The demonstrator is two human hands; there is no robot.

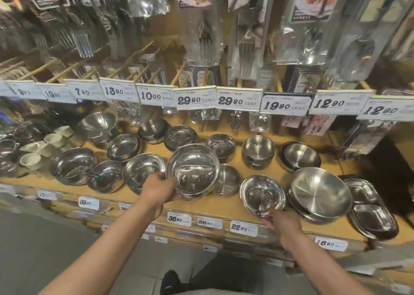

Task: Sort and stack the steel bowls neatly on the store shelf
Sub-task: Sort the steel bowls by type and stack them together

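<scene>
Head view. Wooden shelf [224,207] at waist height, steel bowls spread over it in loose rows.

Left hand [160,188] grips the near-left rim of a shiny bowl [193,170], fingers curled under it, thumb on the rim. Bowl sits tilted toward the camera, raised above the shelf, overlapping a matte small bowl [228,179] just behind-right of it.

Right hand [283,224] is at the shelf's front edge, fingers reaching under the near rim of a wide-rimmed bowl [262,195]. Fingers touch the rim; whether they close around it cannot be told, as the bowl hides the tips.

Right of that: large matte bowl [320,194] on a stack, tilted, then divided trays [371,214] at the far right.

Left of the held bowl: three shiny bowls along the front, the nearest [143,171] just beside the left hand. Back row holds more bowls, some stacked [258,152].

White cups [30,160] at far left. Price tags [239,102] on a rail above; packaged cutlery [207,37] hangs higher up. Tags also on the shelf front [243,227].
</scene>
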